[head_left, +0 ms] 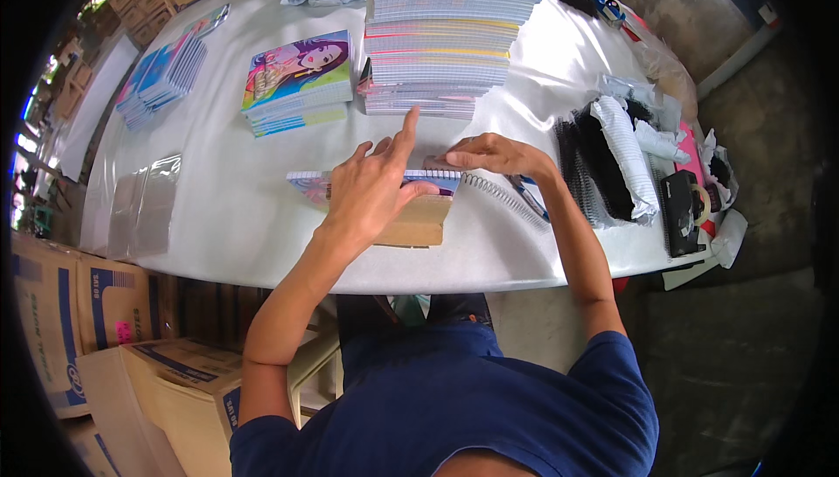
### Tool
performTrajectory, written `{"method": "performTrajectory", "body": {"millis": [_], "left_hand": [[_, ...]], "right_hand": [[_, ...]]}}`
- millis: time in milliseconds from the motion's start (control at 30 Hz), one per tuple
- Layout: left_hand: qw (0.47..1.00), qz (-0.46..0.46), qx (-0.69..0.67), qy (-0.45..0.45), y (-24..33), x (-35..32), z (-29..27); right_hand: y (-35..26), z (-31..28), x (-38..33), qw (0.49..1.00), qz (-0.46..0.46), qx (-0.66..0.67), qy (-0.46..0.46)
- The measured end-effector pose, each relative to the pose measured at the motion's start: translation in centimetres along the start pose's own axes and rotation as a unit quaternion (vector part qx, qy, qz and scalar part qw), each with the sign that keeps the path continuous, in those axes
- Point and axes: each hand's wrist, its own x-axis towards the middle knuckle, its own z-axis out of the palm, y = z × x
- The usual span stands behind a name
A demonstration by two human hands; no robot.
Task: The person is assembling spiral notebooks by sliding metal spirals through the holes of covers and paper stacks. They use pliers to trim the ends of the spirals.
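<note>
Two bare hands worked over a notebook (384, 181) lying flat near the front edge of the white table (218, 215), its long axis running left to right and its punched binding edge turned toward the far side. The left hand (371, 193) pressed down on the cover with fingers spread and the index finger lifted, pointing away toward the far stacks — it grasped nothing, only rested on top. The right hand (494, 153) pinched the notebook's far right corner between fingertips and thumb, where a metal spiral coil (502, 195) met the edge; the coil trailed off to the right and slightly nearer, so it lay at a slant to the notebook. A tan cardboard backing (424, 223) showed under the near right part of the notebook.

Beyond the hands stood a tall stack of bound pages (441, 31), and just left of it a shorter pile of notebooks with a bright cartoon-figure cover (297, 79). Farther left lay a fanned pile with blue covers (166, 70). Clear plastic sleeves (144, 201) sat at the near left edge. To the right lay bundles of black and white spirals (612, 158) and a black tape dispenser (682, 206).

Below the table on the left stood cardboard cartons (79, 302) — brown, rectangular, with blue printed panels and one small pink label.
</note>
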Motion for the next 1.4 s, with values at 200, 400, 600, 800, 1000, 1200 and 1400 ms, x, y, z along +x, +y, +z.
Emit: {"method": "performTrajectory", "body": {"millis": [200, 400, 600, 800, 1000, 1200, 1400], "left_hand": [[0.994, 0.101, -0.001, 0.039, -1.2, -0.2, 0.1], [0.997, 0.048, -0.050, -0.037, -0.2, -0.2, -0.9], [0.991, 0.075, -0.115, -0.009, -1.5, -0.6, -0.8], [0.990, 0.081, -0.119, -0.008, -1.4, -0.7, -0.6], [0.990, 0.038, -0.134, -0.027, -0.9, -1.0, -0.7], [0.989, 0.112, -0.086, 0.041, -0.9, -1.5, -0.6], [0.992, 0.082, 0.015, -0.096, 0.0, -0.5, -1.1]], "right_hand": [[-9.0, -0.5, -2.9, 0.980, -0.110, 0.033, 0.164], [-11.0, 3.8, -2.6, 0.930, -0.150, -0.190, 0.277], [-11.4, 5.2, -2.5, 0.895, -0.115, -0.230, 0.364], [-11.0, 6.3, -2.4, 0.873, -0.118, -0.277, 0.384], [-11.4, 6.1, -2.9, 0.886, -0.102, -0.278, 0.356], [-5.9, -0.3, -4.6, 0.977, 0.014, 0.062, 0.203], [-0.1, 3.4, -2.8, 0.982, -0.080, -0.165, 0.037]]}}
